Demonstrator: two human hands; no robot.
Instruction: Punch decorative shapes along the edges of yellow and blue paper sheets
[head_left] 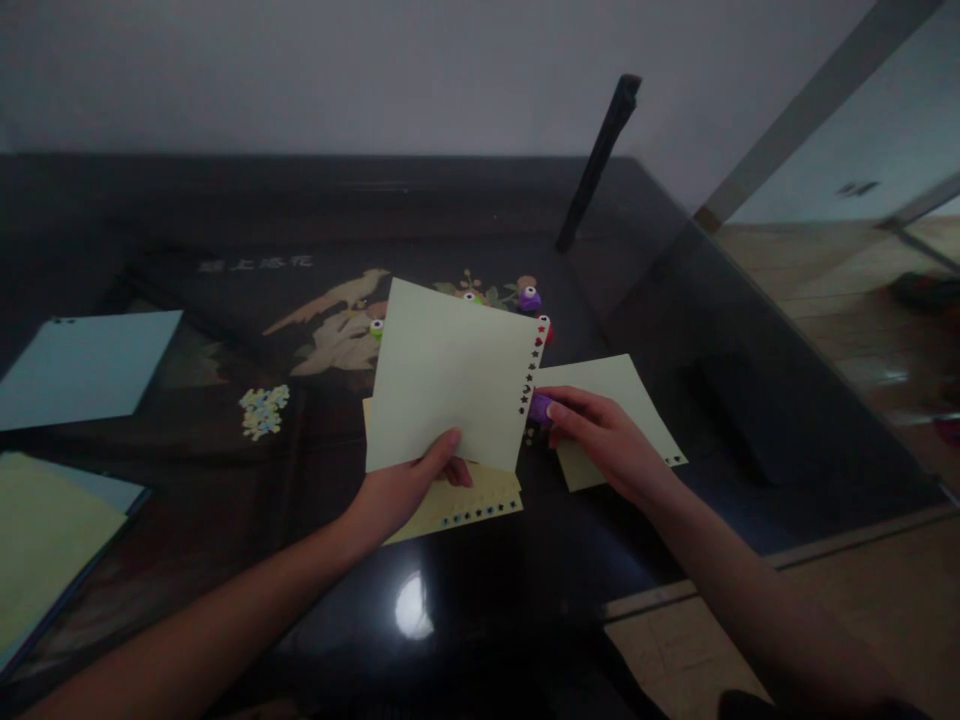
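Note:
My left hand [405,487] holds a pale yellow-green sheet of paper [450,375] by its lower edge, lifted above the dark glossy table [465,600]. A row of small punched shapes runs down the sheet's right edge. My right hand [604,435] grips a small purple paper punch [539,406] set on that edge. Under the lifted sheet lies a yellow sheet with a punched border [465,508]. Another pale sheet [637,400] lies flat beneath my right hand.
Other small punches lie behind the sheet: a purple punch [529,298], a green punch [376,327] and a red punch [546,327]. A blue sheet [82,365] and a paper stack [45,540] lie at the left. Punched paper bits [264,410] lie nearby. A dark rod [596,165] leans at the back.

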